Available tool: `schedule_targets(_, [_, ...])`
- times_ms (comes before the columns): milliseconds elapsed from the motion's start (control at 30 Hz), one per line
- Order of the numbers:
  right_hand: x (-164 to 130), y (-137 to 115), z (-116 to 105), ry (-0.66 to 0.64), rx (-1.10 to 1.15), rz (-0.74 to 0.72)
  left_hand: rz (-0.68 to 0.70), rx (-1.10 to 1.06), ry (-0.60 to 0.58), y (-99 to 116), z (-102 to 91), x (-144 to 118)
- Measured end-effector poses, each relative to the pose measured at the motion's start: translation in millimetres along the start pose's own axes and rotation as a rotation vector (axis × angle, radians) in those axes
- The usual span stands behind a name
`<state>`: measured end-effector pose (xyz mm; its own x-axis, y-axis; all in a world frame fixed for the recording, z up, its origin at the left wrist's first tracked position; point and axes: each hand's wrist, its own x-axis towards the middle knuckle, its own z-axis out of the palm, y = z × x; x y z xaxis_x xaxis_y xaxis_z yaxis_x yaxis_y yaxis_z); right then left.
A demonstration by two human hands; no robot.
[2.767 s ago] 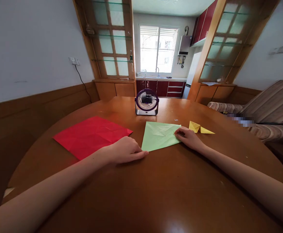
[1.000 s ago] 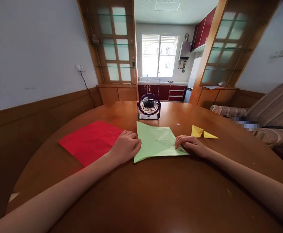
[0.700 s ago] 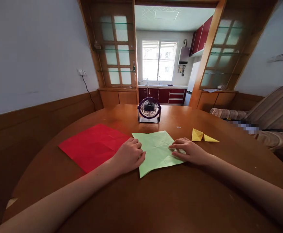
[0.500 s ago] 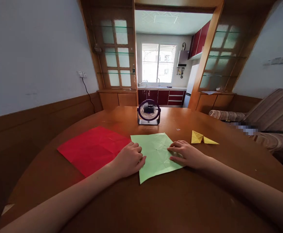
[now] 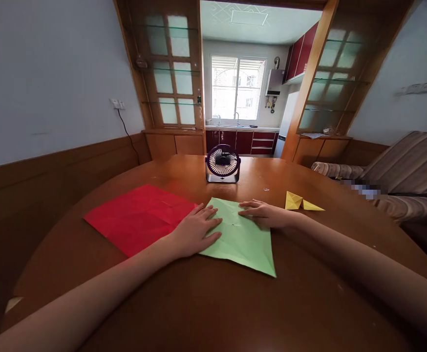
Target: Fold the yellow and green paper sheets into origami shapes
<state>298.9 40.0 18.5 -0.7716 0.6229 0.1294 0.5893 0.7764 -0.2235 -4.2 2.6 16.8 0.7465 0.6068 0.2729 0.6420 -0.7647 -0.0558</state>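
Note:
A creased sheet of light green paper (image 5: 241,239) lies on the brown table in front of me. My left hand (image 5: 195,231) rests on its left side with the fingers spread flat. On the upper right part of the sheet lies my right hand (image 5: 263,212), fingers stretched out to the left. Neither hand grips anything. To the left is a sheet of red paper (image 5: 140,215) with fold lines, partly behind my left hand and forearm. A folded yellow paper piece (image 5: 294,201) with a pointed tail sits beyond my right hand.
A small dark fan (image 5: 223,163) stands at the far side of the round wooden table (image 5: 213,313). A striped sofa (image 5: 411,166) is at the right. Behind the table, a doorway between glass-shelved cabinets (image 5: 175,144) opens onto a kitchen with a window (image 5: 237,88).
The green sheet has turned on the table, its near corner now at the right. My left hand has opened out flat, and my right hand has moved up and left.

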Motion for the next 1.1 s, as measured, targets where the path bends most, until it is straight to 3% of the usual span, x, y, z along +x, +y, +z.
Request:
schedule_targets(100, [11,-6,0,0.015,-0.120,0.068,0.001,-0.002,-0.057,3,-0.1,-1])
schedule_targets(233, [21,-15,1,0.002,-0.179,0.110,0.023,0.023,-0.016,9,-2.9,0])
schedule_targets(433, [38,-18,3,-0.022,-0.080,0.047,0.099,-0.023,0.041,17,-10.1,1])
schedule_targets(600, [44,-20,-1,-0.031,0.091,-0.027,0.034,-0.049,0.147,8,-0.8,1])
schedule_targets(700, [36,-17,-7,0.072,0.087,0.057,0.001,-0.044,0.068,2,5.1,0])
schedule_targets(833, [15,-8,-16,0.162,-0.086,0.305,-0.002,-0.032,-0.012,5,2.2,0])
schedule_targets(967, [-2,0,-23,0.113,-0.195,0.454,0.055,0.041,0.025,12,-4.9,2])
schedule_targets(1100, [-4,5,-24,0.067,-0.194,0.459,0.156,0.063,0.062,13,-6.5,2])
